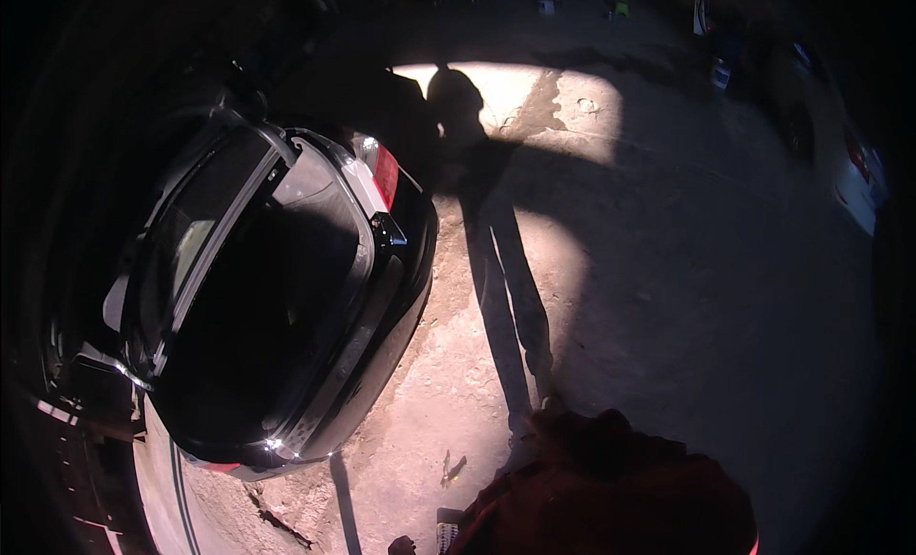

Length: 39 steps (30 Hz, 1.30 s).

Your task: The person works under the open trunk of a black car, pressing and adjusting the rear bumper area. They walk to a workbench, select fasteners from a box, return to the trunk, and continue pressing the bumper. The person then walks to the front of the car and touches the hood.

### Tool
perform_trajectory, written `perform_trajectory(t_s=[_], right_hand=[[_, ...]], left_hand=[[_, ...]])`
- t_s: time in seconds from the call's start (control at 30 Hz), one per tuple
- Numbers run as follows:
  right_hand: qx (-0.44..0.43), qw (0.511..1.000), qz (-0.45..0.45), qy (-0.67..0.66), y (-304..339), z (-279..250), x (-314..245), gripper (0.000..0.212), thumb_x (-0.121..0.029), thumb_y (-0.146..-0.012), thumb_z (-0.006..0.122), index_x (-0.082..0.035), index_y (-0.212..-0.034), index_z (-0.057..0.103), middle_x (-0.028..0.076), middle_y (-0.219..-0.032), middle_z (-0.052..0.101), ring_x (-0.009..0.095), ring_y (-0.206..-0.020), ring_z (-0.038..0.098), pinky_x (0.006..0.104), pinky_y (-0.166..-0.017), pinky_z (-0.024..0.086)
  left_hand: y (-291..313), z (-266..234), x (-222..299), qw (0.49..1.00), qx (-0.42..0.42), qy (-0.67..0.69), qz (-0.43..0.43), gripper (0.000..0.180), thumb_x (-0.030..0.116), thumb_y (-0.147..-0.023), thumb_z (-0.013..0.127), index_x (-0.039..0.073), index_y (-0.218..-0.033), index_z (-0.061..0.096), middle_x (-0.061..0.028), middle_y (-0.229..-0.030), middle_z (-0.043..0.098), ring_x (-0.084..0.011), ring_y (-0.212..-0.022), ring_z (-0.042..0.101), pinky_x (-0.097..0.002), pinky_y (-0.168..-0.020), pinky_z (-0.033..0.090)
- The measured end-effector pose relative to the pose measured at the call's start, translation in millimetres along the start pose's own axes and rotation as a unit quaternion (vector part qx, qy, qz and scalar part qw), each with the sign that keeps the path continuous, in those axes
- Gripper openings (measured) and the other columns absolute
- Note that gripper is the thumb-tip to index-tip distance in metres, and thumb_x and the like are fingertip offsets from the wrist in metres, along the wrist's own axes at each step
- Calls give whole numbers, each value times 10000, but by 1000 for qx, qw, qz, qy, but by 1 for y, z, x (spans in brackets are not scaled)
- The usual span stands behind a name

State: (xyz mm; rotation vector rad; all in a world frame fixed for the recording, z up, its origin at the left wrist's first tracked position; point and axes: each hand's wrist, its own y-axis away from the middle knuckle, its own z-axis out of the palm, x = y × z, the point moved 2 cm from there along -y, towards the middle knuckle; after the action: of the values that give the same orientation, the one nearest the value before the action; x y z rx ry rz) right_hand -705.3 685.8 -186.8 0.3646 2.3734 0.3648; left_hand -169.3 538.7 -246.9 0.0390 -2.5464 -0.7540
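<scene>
At the lower edge a small dark shape (402, 546) may be part of my left hand, but its fingers are lost in shadow. Beside it is a grey, ribbed object (447, 533), partly cut off by my dark red clothing (611, 498). My right hand does not show. On the sunlit ground just ahead lies a small hand tool with yellowish-green handles (452, 468), perhaps pliers. To the left stands a dark car (405, 297) with its trunk raised; the trunk's inside is mostly black with shadow.
The car's red tail light (385, 176) and rear bumper border the bright concrete floor (448, 374). My shadow (491, 259) stretches away across it. Another car, light-coloured (856, 194), stands at the far right. Several small items sit at the dim far edge.
</scene>
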Motion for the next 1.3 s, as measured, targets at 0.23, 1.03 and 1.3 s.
perform_trajectory(t_s=[0.23, 1.03, 1.3], right_hand=[[4, 998, 52, -44, -32, -84, 77, 544, -439, -892, 689, -17, -1226, 611, 245, -1042, 687, 419, -1044, 645, 501, -911, 511], [-180, 965, -177, 75, -151, 1, -257, 601, -444, -849, 746, -32, -1266, 618, 201, -1091, 709, 339, -1030, 688, 433, -870, 551], [-235, 915, -290, 153, -196, 119, -422, 525, -364, -894, 707, -23, -1279, 603, 226, -1229, 649, 380, -1159, 613, 436, -987, 488]], left_hand=[[-54, 32, 154, 991, -56, -44, 112, 348, 289, -981, 603, 103, -1271, 649, -124, -996, 702, -213, -884, 618, -352, -841, 522], [171, 138, -146, 962, -44, 178, -201, 474, 477, -862, 581, 93, -1093, 738, -236, -1025, 711, -418, -1015, 676, -498, -895, 530], [192, 74, -229, 896, 158, 247, -334, 394, 399, -829, 591, 77, -986, 755, -213, -975, 719, -393, -962, 693, -473, -860, 547]])
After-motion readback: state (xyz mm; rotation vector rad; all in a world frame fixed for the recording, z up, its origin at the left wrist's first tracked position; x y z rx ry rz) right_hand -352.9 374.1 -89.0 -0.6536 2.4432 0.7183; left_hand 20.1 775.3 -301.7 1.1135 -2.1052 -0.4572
